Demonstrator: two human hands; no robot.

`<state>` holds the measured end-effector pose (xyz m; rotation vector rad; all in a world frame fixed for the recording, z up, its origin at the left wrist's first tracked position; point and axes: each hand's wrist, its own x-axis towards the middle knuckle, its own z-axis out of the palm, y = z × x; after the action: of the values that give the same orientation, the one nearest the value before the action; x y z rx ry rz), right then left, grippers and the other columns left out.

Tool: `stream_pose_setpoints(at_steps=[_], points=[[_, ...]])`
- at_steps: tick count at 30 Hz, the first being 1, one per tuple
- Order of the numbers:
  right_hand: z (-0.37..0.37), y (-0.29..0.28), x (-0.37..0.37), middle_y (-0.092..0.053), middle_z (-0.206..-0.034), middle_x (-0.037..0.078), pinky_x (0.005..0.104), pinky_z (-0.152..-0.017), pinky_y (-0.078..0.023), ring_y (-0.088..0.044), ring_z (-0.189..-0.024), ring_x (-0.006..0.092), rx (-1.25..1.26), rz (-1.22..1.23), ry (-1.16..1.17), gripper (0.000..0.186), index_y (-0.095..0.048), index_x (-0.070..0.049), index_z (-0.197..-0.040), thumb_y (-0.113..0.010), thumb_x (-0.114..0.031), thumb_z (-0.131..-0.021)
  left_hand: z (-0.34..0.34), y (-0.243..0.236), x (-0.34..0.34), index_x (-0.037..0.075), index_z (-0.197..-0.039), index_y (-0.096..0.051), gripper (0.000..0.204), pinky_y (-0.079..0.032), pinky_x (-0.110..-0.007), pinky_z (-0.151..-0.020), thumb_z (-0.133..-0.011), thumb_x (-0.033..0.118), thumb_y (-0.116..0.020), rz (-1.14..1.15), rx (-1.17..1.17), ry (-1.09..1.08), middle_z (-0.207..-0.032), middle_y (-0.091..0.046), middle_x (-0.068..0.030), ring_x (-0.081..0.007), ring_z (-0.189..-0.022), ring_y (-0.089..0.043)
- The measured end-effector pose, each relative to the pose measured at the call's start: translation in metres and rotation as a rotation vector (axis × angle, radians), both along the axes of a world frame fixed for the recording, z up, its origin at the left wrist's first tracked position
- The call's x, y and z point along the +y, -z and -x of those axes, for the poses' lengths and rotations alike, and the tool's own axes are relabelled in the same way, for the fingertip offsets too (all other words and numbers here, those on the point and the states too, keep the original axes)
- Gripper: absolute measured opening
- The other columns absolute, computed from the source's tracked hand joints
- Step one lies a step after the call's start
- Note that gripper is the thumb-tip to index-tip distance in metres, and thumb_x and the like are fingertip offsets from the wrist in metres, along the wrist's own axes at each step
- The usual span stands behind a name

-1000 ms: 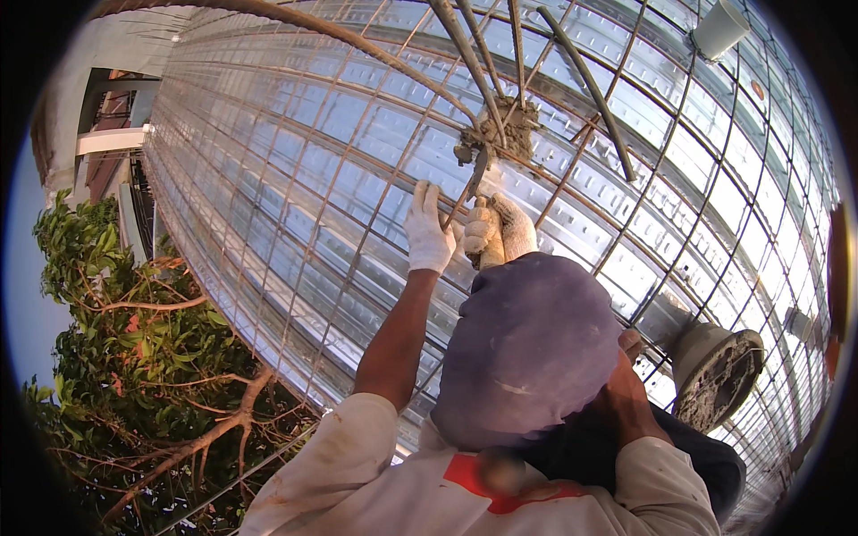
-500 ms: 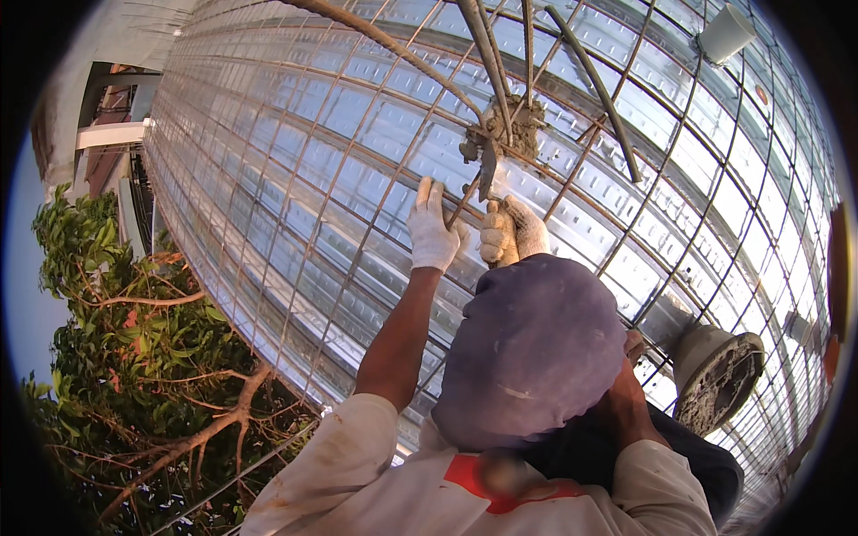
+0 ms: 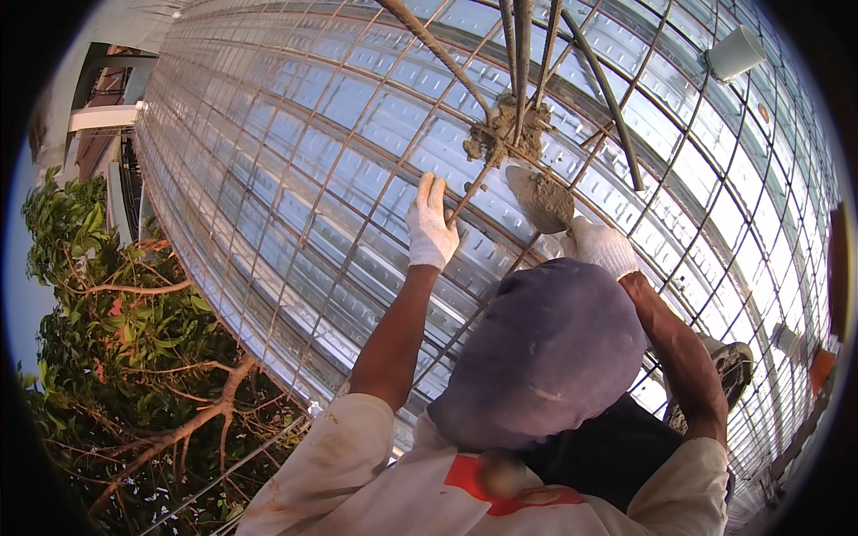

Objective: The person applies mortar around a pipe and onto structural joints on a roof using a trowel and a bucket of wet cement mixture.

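Observation:
My right hand [image 3: 603, 246], in a white knit glove, grips a trowel [image 3: 520, 181] whose pointed blade carries wet grey mortar [image 3: 550, 207]. The trowel lies low over the steel mesh, its tip toward the upper left; the fist mostly hides its handle. In a similar glove, my left hand [image 3: 433, 225] rests at the mesh with its fingers stretched out, beside a thin bar [image 3: 466, 198]. Just beyond the blade, a clump of mortar [image 3: 509, 132] surrounds the feet of several rods and bars [image 3: 521, 54].
Rusty mesh covers ribbed metal decking [image 3: 295, 210]. A loose dark bar [image 3: 608, 103] and a pale pipe stub [image 3: 737, 54] lie farther right. My right forearm partly covers a mortar-smeared container [image 3: 733, 371]. A purple-grey cloth-covered shape [image 3: 545, 357] fills the lower middle; leafy branches [image 3: 134, 357] border the left.
My right hand has moved right with the trowel, away from the mortar clump. The blade, edge-on before, now shows its mortar-covered face. My left hand stays nearly where it was.

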<state>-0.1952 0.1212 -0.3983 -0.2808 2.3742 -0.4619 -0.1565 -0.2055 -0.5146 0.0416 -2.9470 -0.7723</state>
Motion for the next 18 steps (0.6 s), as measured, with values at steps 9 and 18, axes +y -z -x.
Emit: stream_pose_setpoints(at_steps=[9,18], points=[[-0.010,0.021,-0.027,-0.076,-0.103,0.032,0.0593,-0.088,-0.060,-0.075,-0.098,0.0522,-0.024,0.067,0.113,0.044,-0.063,0.004,-0.124,-0.058,-0.035,-0.105,-0.001,0.001,-0.001,0.003,-0.155,-0.050,0.083,-0.045,-0.052,-0.120,-0.078,-0.007,-0.078,0.001,-0.015,-0.006,-0.168,-0.040,-0.0204,-0.0466,-0.149,-0.047],[0.005,0.025,-0.039,-0.076,-0.103,0.035,0.0587,-0.092,-0.059,-0.076,-0.102,0.0510,-0.011,0.077,0.167,0.048,-0.064,0.006,-0.124,-0.057,-0.037,-0.105,-0.002,0.006,-0.002,0.003,-0.157,-0.049,0.083,-0.045,-0.051,-0.121,-0.079,-0.006,-0.078,0.046,0.010,0.019,-0.168,-0.039,-0.0210,-0.0460,-0.149,-0.047]])
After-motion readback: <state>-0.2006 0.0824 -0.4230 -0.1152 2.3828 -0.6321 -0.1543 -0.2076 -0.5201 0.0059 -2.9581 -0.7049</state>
